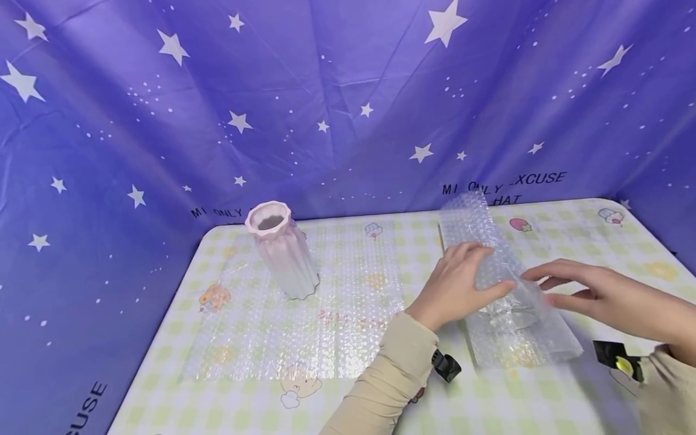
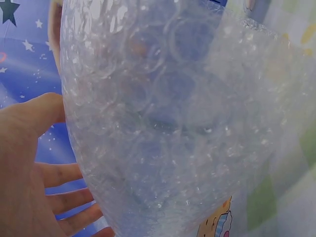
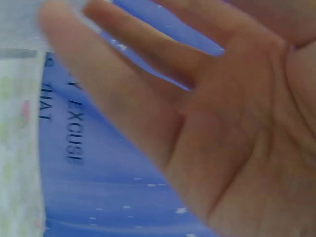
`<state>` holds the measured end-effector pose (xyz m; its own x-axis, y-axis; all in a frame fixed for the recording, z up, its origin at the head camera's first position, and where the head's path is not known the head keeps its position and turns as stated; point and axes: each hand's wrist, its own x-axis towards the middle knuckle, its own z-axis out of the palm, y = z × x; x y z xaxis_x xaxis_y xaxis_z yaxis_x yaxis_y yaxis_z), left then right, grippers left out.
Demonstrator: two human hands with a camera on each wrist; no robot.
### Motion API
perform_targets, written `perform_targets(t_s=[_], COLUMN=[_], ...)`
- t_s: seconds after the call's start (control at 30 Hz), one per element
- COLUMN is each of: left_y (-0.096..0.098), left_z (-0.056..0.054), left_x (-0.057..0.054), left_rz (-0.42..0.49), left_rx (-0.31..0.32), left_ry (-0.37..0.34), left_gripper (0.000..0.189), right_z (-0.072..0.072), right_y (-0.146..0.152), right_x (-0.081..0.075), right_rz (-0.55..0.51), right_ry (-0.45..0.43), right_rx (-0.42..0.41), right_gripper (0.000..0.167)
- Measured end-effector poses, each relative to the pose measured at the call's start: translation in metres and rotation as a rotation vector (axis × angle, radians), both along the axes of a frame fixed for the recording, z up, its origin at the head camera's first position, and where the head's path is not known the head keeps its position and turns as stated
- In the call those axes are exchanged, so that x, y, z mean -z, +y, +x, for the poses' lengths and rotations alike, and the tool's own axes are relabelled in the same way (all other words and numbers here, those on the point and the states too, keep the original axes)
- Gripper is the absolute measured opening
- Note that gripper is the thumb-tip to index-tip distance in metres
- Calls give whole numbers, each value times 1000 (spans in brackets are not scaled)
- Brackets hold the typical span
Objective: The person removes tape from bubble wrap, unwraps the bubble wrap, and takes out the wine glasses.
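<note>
I had the left grip [image 1: 454, 284] spread loosely against the wrap [image 1: 516, 344], apparently steadying it; the right grip [image 1: 592, 293], fingers parted, was at its opposite edge, pinching nothing I could make out. The wrap sat between both grips, over the desk [image 1: 228, 405]. Left of them, the vase [image 1: 285, 260] stood upright on a flat sheet [image 1: 348, 356], perhaps for cushioning.
</note>
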<state>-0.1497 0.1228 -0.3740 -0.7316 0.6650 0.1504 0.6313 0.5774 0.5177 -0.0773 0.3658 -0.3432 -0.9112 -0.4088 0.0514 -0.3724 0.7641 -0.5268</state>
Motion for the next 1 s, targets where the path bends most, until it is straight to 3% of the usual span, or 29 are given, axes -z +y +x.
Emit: perform_targets(t_s=[0.2,0.4,0.53,0.77,1.0], left_y=[0,-2,-3,-4,-3], left_z=[1,1,0,-1,-1], left_x=[-1,0,0,1,1], left_rz=[-4,-1,11,20,8], left_rx=[5,0,7,3,4], left_ry=[-3,-2,-7,-4,0], left_gripper=[65,64,64,64,64], right_z=[-19,-35,-39,-44,-46], right_y=[-3,-11,-14,-18,-17], right_x=[10,21,25,31,35], right_rz=[-207,-287,-278,-245,-275], right_ry=[19,19,26,127,127], right_rx=[52,84,120,139,152], right_gripper=[39,41,38,29,22])
